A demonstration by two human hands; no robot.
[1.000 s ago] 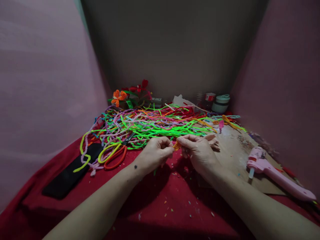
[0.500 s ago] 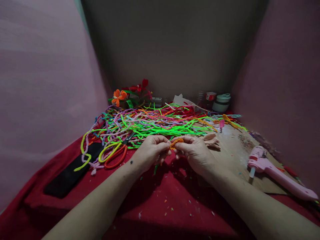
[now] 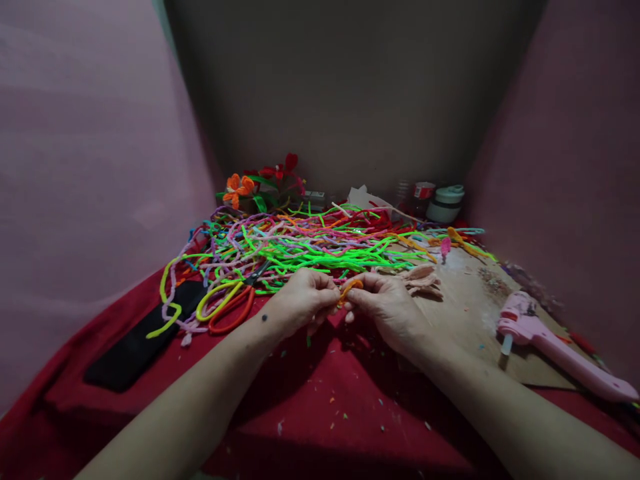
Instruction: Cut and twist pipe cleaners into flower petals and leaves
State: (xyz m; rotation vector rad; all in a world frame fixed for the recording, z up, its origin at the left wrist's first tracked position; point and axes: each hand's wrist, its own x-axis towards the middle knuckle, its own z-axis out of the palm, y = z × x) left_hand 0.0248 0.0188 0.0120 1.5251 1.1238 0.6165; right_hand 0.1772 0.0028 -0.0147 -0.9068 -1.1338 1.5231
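Note:
My left hand and my right hand meet over the red cloth, fingers pinched on a short orange pipe cleaner bent into a small loop between them. Just beyond the hands spreads a tangled heap of coloured pipe cleaners, mostly neon green, pink and orange. Scissors with orange handles lie left of my left hand, partly under the heap.
A pink glue gun lies on a brown cardboard sheet at the right. Pale pink petal shapes sit by my right hand. A black flat case lies left. Pipe-cleaner flowers and jars stand at the back wall.
The orange piece has been bent from a small stub into a curved loop between the fingertips. Both hands have stayed in nearly the same spot.

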